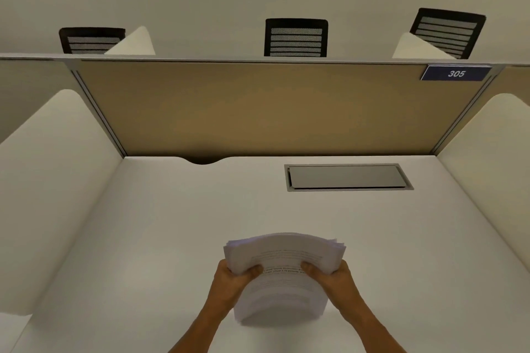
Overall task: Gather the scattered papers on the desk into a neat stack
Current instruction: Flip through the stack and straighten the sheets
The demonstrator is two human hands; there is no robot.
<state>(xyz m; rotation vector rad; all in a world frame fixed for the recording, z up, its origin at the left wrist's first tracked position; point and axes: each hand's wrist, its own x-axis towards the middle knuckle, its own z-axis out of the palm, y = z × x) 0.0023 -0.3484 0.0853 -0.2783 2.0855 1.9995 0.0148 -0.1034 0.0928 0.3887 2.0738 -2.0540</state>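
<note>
A thick stack of white printed papers [282,281] is held between both hands above the near middle of the white desk [172,223]. My left hand [233,276] grips its left edge with the thumb on the top sheet. My right hand [329,274] grips the right edge the same way. The stack bows upward in the middle and its far edges are slightly fanned. Its near end looks blurred. No loose sheets lie elsewhere on the desk.
A grey cable hatch [348,177] is set in the desk at the back right. A tan partition [258,109] with a blue sign 305 [456,73] closes the back; white side panels [57,166] flank the desk. Black chairs [296,37] stand beyond.
</note>
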